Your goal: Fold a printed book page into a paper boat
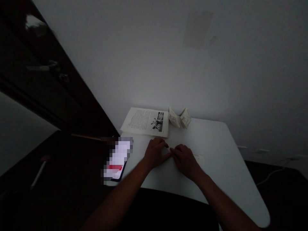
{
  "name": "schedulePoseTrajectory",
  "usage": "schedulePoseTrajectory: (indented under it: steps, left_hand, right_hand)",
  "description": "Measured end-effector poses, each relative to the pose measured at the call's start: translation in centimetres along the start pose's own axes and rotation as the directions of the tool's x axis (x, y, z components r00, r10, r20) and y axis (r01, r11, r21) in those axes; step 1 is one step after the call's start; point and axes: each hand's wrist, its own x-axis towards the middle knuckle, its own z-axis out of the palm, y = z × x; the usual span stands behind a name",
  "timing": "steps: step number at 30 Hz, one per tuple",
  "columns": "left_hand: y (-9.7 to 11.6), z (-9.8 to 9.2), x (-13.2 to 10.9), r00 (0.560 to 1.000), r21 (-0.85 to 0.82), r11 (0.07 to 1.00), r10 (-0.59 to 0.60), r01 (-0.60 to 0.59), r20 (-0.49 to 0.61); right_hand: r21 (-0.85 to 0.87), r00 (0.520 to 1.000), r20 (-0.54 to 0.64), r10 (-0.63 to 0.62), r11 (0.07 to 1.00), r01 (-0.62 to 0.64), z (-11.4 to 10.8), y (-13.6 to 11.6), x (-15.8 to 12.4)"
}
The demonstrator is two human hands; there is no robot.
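Observation:
Near the middle of the white table [226,160], my two hands meet at a small piece of paper [199,158]. My left hand [155,153] bends its fingers around the paper's left end, thumb and forefinger almost touching my other hand. With fingertips pressed together, my right hand [186,160] pinches the paper and covers most of it. A pale bit shows between the fingertips, and the right end sticks out past the right hand. How the paper is folded under my fingers is hidden.
Behind my left hand lies a printed book page stack [146,122]. Beside it stands a folded printed paper shape [180,118] against the wall [144,64]. A lit phone [117,160] rests at the table's left edge. A dark door [48,80] with a handle is at the left.

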Motion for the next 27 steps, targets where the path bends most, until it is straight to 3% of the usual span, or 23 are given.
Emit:
schedulePoseTrajectory:
  steps: [8, 15, 20, 27]
  left_hand:
    - [-0.2, 0.0, -0.3, 0.999, 0.064, 0.997, 0.038, -0.038, 0.006]
    - [-1.2, -1.4, -0.9, 0.999, 0.055, 0.997, -0.053, 0.052, 0.006]
    - [-0.7, -1.6, -0.7, 0.996, 0.057, 0.995, -0.085, 0.083, 0.035]
    - [-0.3, -2.1, -0.4, 0.993, 0.09, 0.993, -0.083, 0.075, 0.081]
  right_hand:
    - [0.23, 0.997, 0.068, -0.026, 0.973, 0.01, -1.5, 0.1, 0.7]
    - [0.039, 1.0, -0.006, 0.018, 0.999, -0.018, -4.1, 5.7, -0.8]
    - [0.068, 1.0, -0.013, 0.004, 0.998, -0.003, -4.4, 6.6, -1.4]
    - [0.29, 0.977, 0.03, 0.21, 0.934, -0.21, -4.1, 5.8, -1.6]
